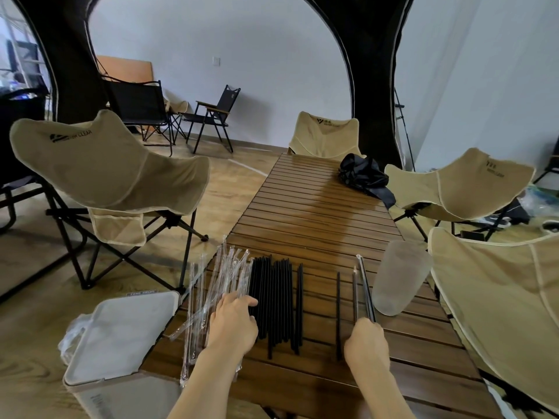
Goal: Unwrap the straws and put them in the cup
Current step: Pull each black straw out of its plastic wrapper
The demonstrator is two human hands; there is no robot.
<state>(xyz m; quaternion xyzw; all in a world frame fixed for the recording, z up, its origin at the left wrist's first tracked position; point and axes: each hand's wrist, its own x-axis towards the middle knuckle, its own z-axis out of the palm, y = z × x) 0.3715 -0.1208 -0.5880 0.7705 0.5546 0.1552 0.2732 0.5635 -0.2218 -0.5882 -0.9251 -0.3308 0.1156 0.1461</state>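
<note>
On the slatted wooden table lies a row of bare black straws, with one more black straw lying apart to the right. Left of them is a heap of clear-wrapped straws. My left hand rests on that heap, fingers stretched to the edge of the black straws. My right hand grips the near end of a wrapped straw that points away from me. A thin wrapper lies just left of it. The frosted cup stands to the right, with nothing visible inside.
A grey lidded bin stands by the table's near left corner. A crumpled black bag lies at the far right of the table. Beige folding chairs surround the table: one on the left, one at the far end and another on the right.
</note>
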